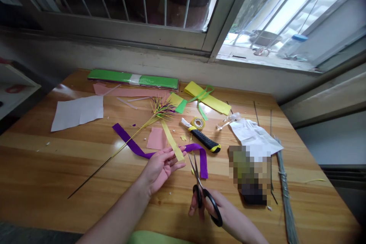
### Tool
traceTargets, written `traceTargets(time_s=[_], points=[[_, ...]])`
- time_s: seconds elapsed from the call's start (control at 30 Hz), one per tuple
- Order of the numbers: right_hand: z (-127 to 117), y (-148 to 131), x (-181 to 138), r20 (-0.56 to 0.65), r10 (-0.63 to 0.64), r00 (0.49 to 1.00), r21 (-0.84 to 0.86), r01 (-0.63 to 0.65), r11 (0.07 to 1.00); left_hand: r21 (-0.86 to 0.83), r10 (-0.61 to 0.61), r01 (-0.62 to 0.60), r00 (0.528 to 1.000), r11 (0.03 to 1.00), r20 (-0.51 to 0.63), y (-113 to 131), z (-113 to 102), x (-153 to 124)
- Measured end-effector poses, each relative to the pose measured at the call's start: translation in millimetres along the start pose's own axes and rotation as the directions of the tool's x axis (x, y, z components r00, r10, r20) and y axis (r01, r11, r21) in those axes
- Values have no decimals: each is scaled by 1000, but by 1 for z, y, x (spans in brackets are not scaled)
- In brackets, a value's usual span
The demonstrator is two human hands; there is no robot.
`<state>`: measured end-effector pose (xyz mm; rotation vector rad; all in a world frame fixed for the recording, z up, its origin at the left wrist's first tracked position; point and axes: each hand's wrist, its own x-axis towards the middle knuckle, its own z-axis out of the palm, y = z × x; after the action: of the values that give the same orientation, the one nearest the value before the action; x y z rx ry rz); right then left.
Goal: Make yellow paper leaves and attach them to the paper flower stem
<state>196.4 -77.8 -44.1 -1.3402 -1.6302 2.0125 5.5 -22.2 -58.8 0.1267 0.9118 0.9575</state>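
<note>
My left hand pinches the near end of a yellow paper strip that runs up to a paper flower on a long thin stick. A purple paper strip lies under the hand on the wooden table. My right hand grips black-handled scissors, blades slightly apart and pointing up toward the yellow strip's end.
A utility knife, a tape roll, pink paper, white paper, green paper pack, yellow folded paper and a wire bundle lie on the table. A window sill runs behind.
</note>
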Motion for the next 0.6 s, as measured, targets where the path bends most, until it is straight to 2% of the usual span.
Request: traceTargets(time_s=[0.23,0.37,0.6], points=[[0,1,7,45,-5,999,40,3,999,-12,9,-9,999,1000,-34,-1,6,-2],[-1,0,12,64,12,998,47,-15,999,-6,-18,18,1000,1000,-5,-1,7,-3],[-3,-8,14,59,12,998,73,-16,997,34,5,-6,1000,999,17,-1,6,-7]])
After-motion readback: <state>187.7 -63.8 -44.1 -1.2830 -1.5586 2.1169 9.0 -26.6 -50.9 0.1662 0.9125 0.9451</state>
